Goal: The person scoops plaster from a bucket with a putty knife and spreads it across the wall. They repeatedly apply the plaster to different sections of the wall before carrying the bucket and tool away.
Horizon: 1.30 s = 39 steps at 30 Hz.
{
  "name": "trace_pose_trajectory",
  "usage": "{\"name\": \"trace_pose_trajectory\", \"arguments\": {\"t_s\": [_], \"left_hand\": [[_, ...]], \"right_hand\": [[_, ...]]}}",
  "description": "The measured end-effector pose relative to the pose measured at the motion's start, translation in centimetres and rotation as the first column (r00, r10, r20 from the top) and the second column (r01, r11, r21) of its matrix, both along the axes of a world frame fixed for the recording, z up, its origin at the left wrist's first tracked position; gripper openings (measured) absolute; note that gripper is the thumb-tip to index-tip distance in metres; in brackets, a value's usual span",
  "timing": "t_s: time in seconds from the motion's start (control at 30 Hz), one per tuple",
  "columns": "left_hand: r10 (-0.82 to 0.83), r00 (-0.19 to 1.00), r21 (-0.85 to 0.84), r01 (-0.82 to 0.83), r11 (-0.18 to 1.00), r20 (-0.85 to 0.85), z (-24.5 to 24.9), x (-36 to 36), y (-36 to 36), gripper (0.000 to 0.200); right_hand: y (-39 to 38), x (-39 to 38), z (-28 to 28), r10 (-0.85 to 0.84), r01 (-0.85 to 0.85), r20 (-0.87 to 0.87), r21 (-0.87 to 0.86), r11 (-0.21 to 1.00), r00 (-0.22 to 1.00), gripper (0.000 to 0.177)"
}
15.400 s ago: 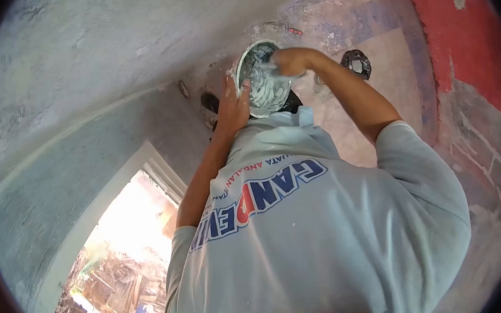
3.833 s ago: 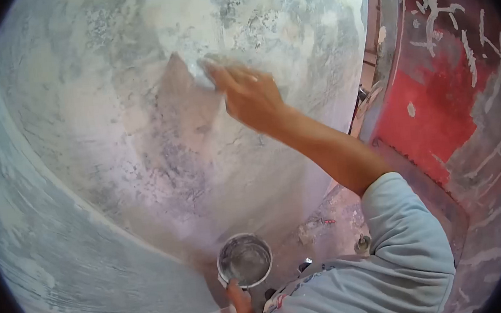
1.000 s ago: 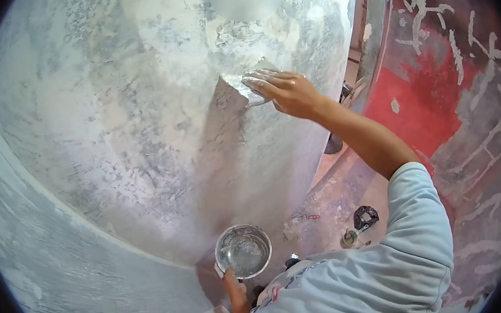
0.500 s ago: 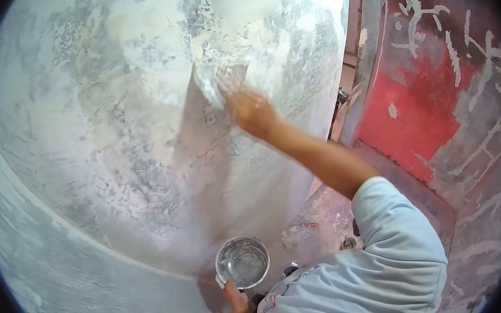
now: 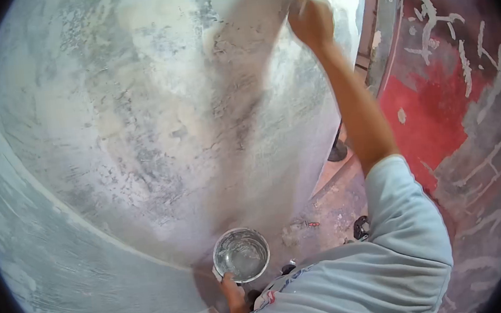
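My left hand (image 5: pixel 233 289) grips the rim of a round bowl (image 5: pixel 243 269) low in the view. Grey-white smears coat the bowl's inside, and the bottom looks shiny and wet. High up, my right hand (image 5: pixel 312 20) is closed with the arm stretched out, against the upper right of a patchy grey-white plastered wall (image 5: pixel 156 105). Something pale and thin shows at its fingertips, but I cannot make out what it is. A dark shadow of the arm falls across the wall.
On the right stands a wall with a red patch (image 5: pixel 423 123) and white filler streaks. A grey side wall (image 5: pixel 88 278) curves along the left. Small items lie on the stained floor (image 5: pixel 332 209), among them a red-marked object (image 5: pixel 313 224) and a dark object (image 5: pixel 361 228).
My right hand has swept up and to the right across the wall, its shadow moving along. My left hand still holds the bowl in nearly the same spot.
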<state>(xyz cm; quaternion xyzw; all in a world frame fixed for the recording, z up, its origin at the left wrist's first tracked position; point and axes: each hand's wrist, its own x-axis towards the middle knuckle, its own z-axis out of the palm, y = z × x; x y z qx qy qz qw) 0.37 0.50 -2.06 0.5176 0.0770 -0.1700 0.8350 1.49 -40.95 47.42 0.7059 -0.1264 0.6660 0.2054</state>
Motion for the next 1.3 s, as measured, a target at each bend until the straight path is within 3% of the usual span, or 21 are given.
{"name": "trace_pose_trajectory", "arguments": {"t_s": [0.07, 0.13, 0.2, 0.27, 0.43, 0.47, 0.5, 0.57, 0.6, 0.63, 0.7, 0.8, 0.83, 0.9, 0.93, 0.97, 1.0, 1.1, 1.17, 1.23, 1.3], "left_hand": [[0.003, 1.0, -0.008, -0.003, 1.0, -0.018, -0.8, 0.0, -0.5, 0.061], [-0.016, 0.999, 0.014, 0.017, 1.0, -0.049, -0.2, 0.1, -1.4, 0.06], [-0.033, 0.996, 0.037, 0.036, 0.999, -0.087, -0.3, -0.6, -1.4, 0.059], [-0.038, 0.992, 0.057, 0.045, 0.997, -0.119, 0.0, -1.0, -1.7, 0.059], [-0.042, 0.985, 0.06, 0.053, 0.997, -0.165, -2.6, -1.4, 0.2, 0.057], [-0.046, 0.983, 0.057, 0.057, 0.997, -0.178, -3.3, -1.7, 0.4, 0.057], [-0.049, 0.981, 0.054, 0.06, 0.997, -0.19, -3.8, -1.7, 0.6, 0.056], [-0.053, 0.975, 0.047, 0.065, 0.997, -0.215, -4.5, -0.8, 0.8, 0.056], [-0.055, 0.972, 0.041, 0.066, 0.997, -0.227, -5.2, -1.0, 1.0, 0.056], [-0.057, 0.97, 0.032, 0.067, 0.997, -0.238, -5.8, -0.9, 1.1, 0.055], [-0.058, 0.963, 0.015, 0.064, 0.998, -0.264, -6.4, -0.1, 0.6, 0.055], [-0.043, 0.949, 0.028, 0.054, 0.998, -0.311, -6.9, -0.2, 1.5, 0.054], [-0.034, 0.945, 0.045, 0.052, 0.998, -0.325, -6.7, -0.3, 1.8, 0.053], [-0.025, 0.94, 0.053, 0.045, 0.998, -0.341, -6.9, 0.3, 2.2, 0.053], [-0.026, 0.937, 0.052, 0.047, 0.998, -0.35, -7.4, 0.4, 2.7, 0.053], [-0.03, 0.932, 0.047, 0.05, 0.998, -0.36, -8.0, 0.5, 3.2, 0.052], [-0.038, 0.927, 0.043, 0.058, 0.997, -0.374, -8.5, 0.3, 3.2, 0.052], [0.017, 0.954, -0.033, -0.029, 0.999, -0.298, -9.2, 0.1, 4.1, 0.039], [0.012, 0.959, -0.024, -0.02, 1.0, -0.282, -9.6, 0.5, 4.2, 0.039], [0.018, 0.965, -0.006, -0.02, 1.0, -0.26, -10.2, 0.9, 4.3, 0.039], [0.024, 0.967, 0.023, -0.019, 1.0, -0.252, -11.0, 1.3, 4.3, 0.039]], "right_hand": [[5.5, 0.9, -6.0, 0.131, -0.111, -0.102, 0.184, 0.977, 0.986, 0.024], [8.0, 2.2, -12.5, 0.243, -0.261, -0.165, -0.101, 0.96, 0.956, 0.029], [10.5, 1.2, -16.2, 0.227, -0.263, -0.372, -0.049, 0.964, 0.9, 0.03], [11.1, -0.4, -16.0, 0.326, -0.244, -0.606, 0.216, 0.945, 0.725, 0.031], [7.2, -3.4, -5.4, 0.336, -0.097, -0.39, 0.518, 0.85, 0.857, 0.025], [3.7, -2.0, -4.5, 0.404, -0.399, -0.128, 0.063, 0.915, 0.906, 0.021], [2.1, -1.8, -2.9, 0.268, -0.275, -0.118, -0.055, 0.96, 0.956, 0.019], [2.0, 0.0, -3.2, 0.214, -0.212, -0.038, 0.031, 0.977, 0.976, 0.018], [2.8, 2.1, -4.9, -0.047, 0.126, -0.325, 0.227, 0.966, 0.945, 0.016], [3.5, 4.9, -8.6, 0.047, -0.054, -0.053, -0.143, 0.988, 0.997, 0.015], [9.0, 7.6, -14.6, 0.191, -0.193, -0.034, -0.261, 0.946, 0.981, 0.032], [14.9, 5.6, -18.1, 0.321, -0.331, -0.151, -0.044, 0.943, 0.935, 0.039], [16.1, 2.6, -17.8, 0.354, -0.311, -0.345, 0.175, 0.934, 0.869, 0.036], [13.5, 0.4, -16.8, 0.383, -0.308, -0.269, 0.28, 0.909, 0.884, 0.025], [11.5, -0.4, -14.5, 0.225, -0.12, -0.283, 0.345, 0.931, 0.932, 0.015], [10.7, -1.3, -11.1, 0.222, -0.185, -0.097, 0.29, 0.939, 0.97, 0.013], [7.5, -1.6, -9.2, 0.04, -0.01, -0.056, 0.451, 0.892, 0.998, 0.015], [2.9, -1.4, -4.0, 0.061, -0.117, 0.135, 0.463, 0.879, 0.989, 0.022], [5.8, 0.3, -2.6, -0.015, -0.036, 0.101, 0.482, 0.876, 0.995, 0.024], [8.8, 2.9, -4.3, 0.058, -0.08, 0.079, 0.313, 0.946, 0.995, 0.026], [13.8, 4.2, -7.5, 0.163, -0.144, -0.044, 0.293, 0.945, 0.986, 0.028]]}}
